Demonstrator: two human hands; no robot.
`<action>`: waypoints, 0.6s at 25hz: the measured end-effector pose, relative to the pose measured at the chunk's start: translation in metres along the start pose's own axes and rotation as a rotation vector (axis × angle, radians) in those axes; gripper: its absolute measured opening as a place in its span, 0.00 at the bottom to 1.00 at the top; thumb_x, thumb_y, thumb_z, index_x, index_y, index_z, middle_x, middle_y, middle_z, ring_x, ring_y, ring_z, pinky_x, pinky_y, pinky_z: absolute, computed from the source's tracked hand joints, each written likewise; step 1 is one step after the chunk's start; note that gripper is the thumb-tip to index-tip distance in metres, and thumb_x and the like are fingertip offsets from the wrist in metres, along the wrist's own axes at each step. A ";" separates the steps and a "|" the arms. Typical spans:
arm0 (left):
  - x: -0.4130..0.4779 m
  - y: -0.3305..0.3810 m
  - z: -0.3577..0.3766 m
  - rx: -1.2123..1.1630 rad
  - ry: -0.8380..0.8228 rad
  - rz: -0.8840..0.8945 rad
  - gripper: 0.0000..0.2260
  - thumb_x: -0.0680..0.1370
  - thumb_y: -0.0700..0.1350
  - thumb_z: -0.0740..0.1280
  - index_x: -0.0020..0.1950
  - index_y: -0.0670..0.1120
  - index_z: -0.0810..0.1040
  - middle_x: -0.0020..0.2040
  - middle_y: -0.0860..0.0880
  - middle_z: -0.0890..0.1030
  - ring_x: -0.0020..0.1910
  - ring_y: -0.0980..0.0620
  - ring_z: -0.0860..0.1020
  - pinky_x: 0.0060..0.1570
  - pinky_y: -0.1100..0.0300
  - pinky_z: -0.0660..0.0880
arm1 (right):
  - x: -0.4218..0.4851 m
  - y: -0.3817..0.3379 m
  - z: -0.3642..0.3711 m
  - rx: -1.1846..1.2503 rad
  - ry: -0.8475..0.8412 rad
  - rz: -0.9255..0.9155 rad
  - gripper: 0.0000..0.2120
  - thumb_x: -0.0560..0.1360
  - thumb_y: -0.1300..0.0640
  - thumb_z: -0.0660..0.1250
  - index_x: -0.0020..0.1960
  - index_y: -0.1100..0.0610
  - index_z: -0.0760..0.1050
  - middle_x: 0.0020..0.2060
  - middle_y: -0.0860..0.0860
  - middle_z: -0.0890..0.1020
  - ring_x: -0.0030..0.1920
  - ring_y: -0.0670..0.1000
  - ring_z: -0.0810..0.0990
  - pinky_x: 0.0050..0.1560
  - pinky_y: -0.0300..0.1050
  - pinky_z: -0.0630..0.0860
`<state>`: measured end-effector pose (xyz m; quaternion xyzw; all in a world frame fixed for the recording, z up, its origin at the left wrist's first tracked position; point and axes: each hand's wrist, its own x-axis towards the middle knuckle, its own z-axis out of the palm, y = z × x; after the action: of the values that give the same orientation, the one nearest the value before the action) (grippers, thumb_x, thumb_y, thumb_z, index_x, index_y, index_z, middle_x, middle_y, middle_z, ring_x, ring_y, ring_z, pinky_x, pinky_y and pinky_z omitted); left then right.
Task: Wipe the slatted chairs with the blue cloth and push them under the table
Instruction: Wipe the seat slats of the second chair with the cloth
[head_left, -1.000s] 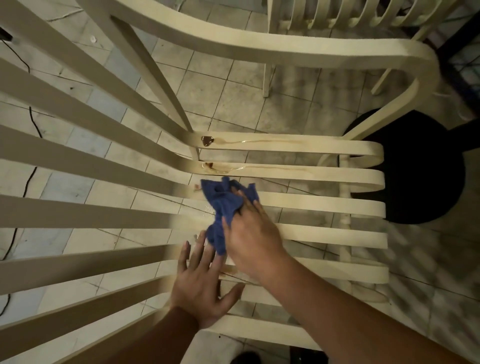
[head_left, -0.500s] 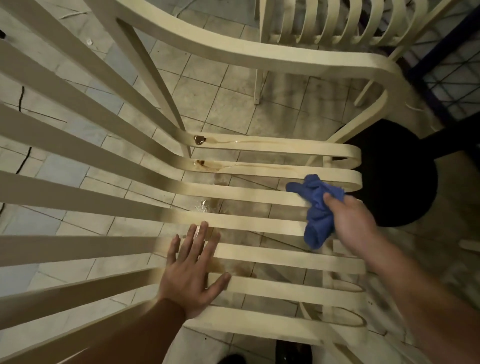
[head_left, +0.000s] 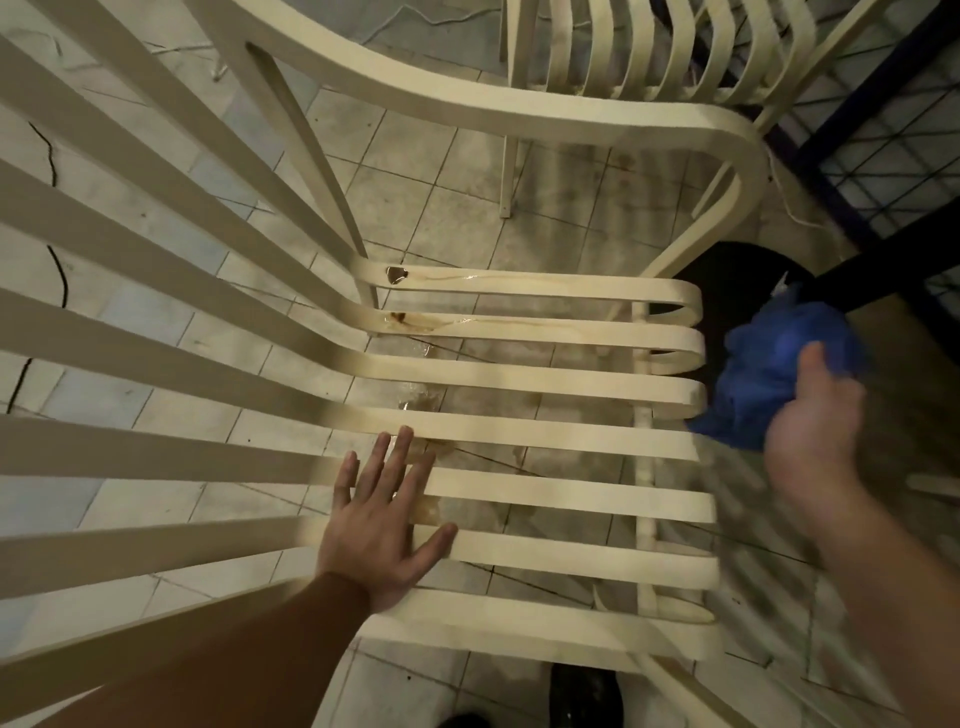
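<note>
Currently: wiping part done, chair not yet stowed.
Our right hand (head_left: 810, 431) grasps the bunched blue cloth (head_left: 779, 374) at the right edge of the frame, just beyond the slat ends and off the seat. Our left hand (head_left: 379, 525) lies flat with its fingers straight on the lower-centre slats of the slatted chair (head_left: 519, 431). We judge wiping unfinished, since brown stains (head_left: 410, 322) mark the two upper seat slats, and the push under the table is not yet done. The seat slats run left to right, and the front edge points right.
</note>
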<state>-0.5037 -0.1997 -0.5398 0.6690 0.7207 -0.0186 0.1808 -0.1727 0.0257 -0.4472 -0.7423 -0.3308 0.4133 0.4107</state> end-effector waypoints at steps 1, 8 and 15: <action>0.000 0.000 0.000 -0.006 0.003 0.000 0.37 0.80 0.71 0.48 0.84 0.51 0.54 0.85 0.48 0.45 0.83 0.48 0.45 0.77 0.36 0.50 | -0.001 0.010 0.011 -0.168 -0.054 -0.029 0.16 0.86 0.46 0.56 0.59 0.56 0.76 0.45 0.47 0.80 0.50 0.49 0.81 0.50 0.42 0.74; -0.001 0.000 0.003 -0.027 0.038 0.003 0.37 0.80 0.70 0.49 0.84 0.51 0.52 0.85 0.48 0.45 0.83 0.48 0.44 0.78 0.37 0.48 | -0.008 0.059 0.076 -0.946 -0.195 -0.517 0.29 0.86 0.47 0.53 0.83 0.58 0.51 0.82 0.56 0.54 0.82 0.58 0.51 0.81 0.56 0.49; -0.001 -0.002 0.004 -0.023 0.040 0.007 0.38 0.80 0.70 0.50 0.84 0.51 0.48 0.84 0.48 0.43 0.83 0.48 0.43 0.79 0.39 0.45 | -0.031 0.064 0.119 -1.197 -0.162 -0.667 0.29 0.85 0.48 0.54 0.81 0.60 0.57 0.81 0.58 0.59 0.81 0.59 0.54 0.80 0.61 0.52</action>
<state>-0.5051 -0.2016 -0.5437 0.6696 0.7220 0.0037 0.1743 -0.2820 0.0119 -0.5315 -0.6666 -0.7425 0.0654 0.0094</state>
